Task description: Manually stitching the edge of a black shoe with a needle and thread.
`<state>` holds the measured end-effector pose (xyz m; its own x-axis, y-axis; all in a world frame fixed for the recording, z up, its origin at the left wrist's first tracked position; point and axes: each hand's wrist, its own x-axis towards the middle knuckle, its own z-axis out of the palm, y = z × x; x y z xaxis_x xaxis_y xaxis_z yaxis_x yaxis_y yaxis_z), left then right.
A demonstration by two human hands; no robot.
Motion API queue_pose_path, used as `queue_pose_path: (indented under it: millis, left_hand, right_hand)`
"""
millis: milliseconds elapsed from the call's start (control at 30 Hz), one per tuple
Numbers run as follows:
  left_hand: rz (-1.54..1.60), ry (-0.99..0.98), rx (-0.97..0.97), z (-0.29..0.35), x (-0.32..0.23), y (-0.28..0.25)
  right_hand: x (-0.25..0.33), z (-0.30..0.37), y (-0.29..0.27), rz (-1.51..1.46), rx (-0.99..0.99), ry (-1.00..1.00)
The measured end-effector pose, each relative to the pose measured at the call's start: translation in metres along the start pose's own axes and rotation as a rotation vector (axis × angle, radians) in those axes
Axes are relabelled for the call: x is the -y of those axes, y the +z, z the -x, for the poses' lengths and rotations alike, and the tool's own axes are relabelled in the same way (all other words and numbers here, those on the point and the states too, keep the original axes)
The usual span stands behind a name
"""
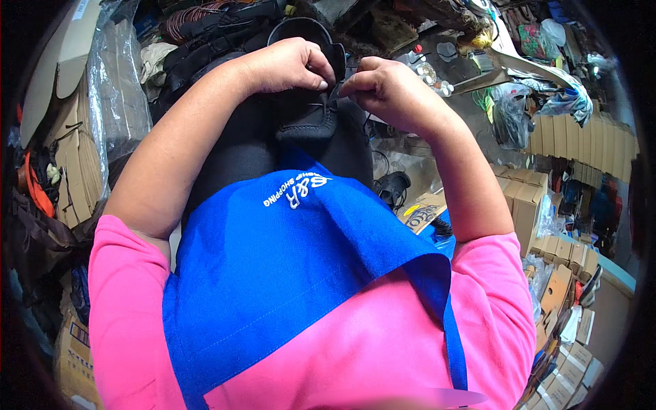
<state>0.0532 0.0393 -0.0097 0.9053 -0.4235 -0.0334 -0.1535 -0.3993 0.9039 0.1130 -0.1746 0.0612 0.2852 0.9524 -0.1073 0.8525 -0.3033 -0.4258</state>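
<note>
A black shoe (307,126) with visible stitching round its toe rests on my dark-clothed lap, toe toward me. Its raised back (301,29) shows beyond my hands. My left hand (290,65) comes in over the shoe's left side, fingers curled and closed at the opening. My right hand (393,92) is at the shoe's right edge, with thumb and forefinger pinched together. Whatever thin thing lies between those fingertips is too small and dark to make out. Both hands nearly meet above the shoe's front.
A blue apron (273,260) covers my front. More black shoes or shoe parts (205,41) lie piled beyond my left arm. Flat cardboard and clear plastic (119,102) stand at the left. Small bottles (427,72) are near my right hand; cardboard boxes (523,198) stack at the right.
</note>
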Motion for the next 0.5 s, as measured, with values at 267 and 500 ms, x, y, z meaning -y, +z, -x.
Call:
queue_pose_path:
  millis: [267,500]
  left_hand:
    - [-0.024,-0.016,-0.022,-0.001,0.001,0.001]
    - [-0.139,0.067,-0.005,0.005,0.000,-0.001]
  right_hand:
    - [0.000,-0.001,0.010,-0.122,0.008,0.027]
    - [-0.021,0.011,0.018,-0.525,0.141,0.271]
